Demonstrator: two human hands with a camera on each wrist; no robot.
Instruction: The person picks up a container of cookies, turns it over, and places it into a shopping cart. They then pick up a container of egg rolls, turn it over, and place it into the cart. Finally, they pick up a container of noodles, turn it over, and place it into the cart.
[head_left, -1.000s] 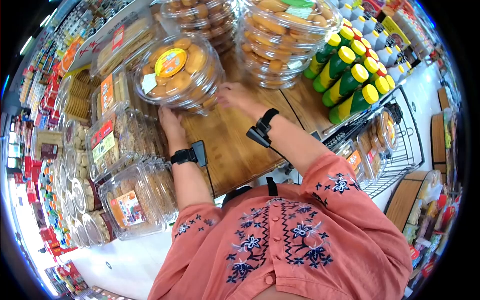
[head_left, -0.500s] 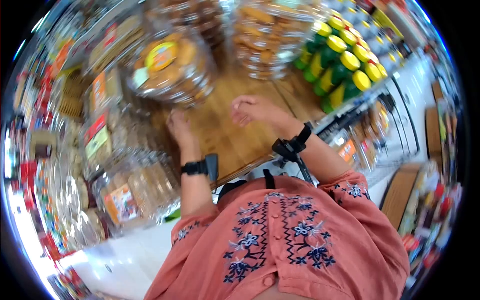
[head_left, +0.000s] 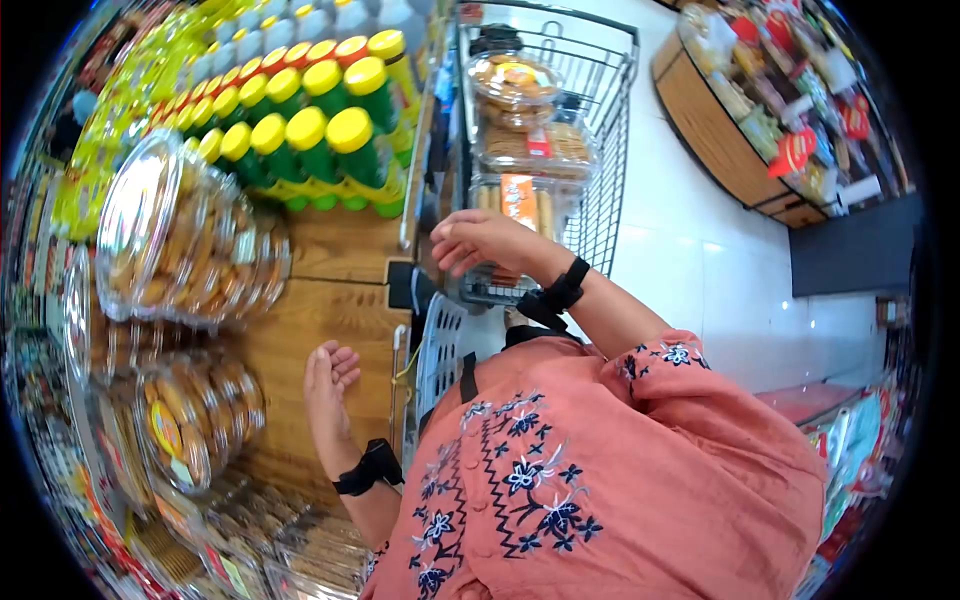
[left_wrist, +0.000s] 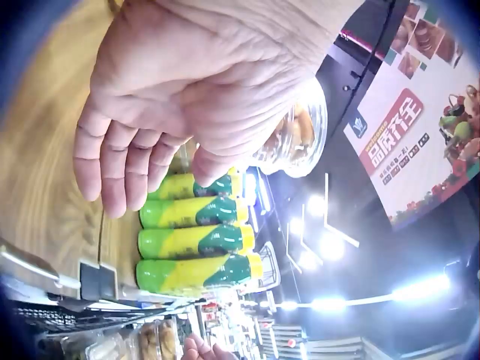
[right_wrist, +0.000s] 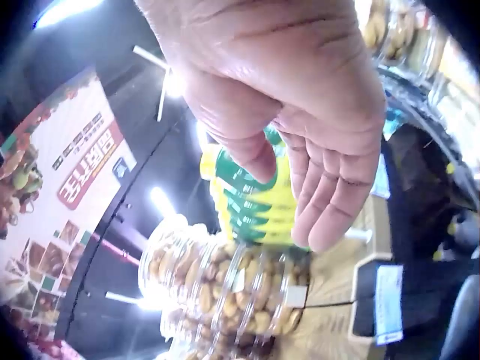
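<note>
Hovering above wooden tabletop (head_left: 285, 350): left hand (head_left: 330, 385); glossy floor (head_left: 670, 265) beyond.

The right hand (right_wrist: 292, 97) hangs across the top, its fingers loosely bent and held together. Green and yellow bottles (right_wrist: 251, 199) show behind it, beside stacked clear tubs (right_wrist: 240, 281) of brown food on a wooden table (right_wrist: 330, 322). A printed sign (right_wrist: 64, 180) and bright ceiling lights (right_wrist: 162, 204) fill the left side.

The tabletop (head_left: 310, 335) is smooth wood, the round tubs (head_left: 185, 235) glossy clear plastic.
</note>
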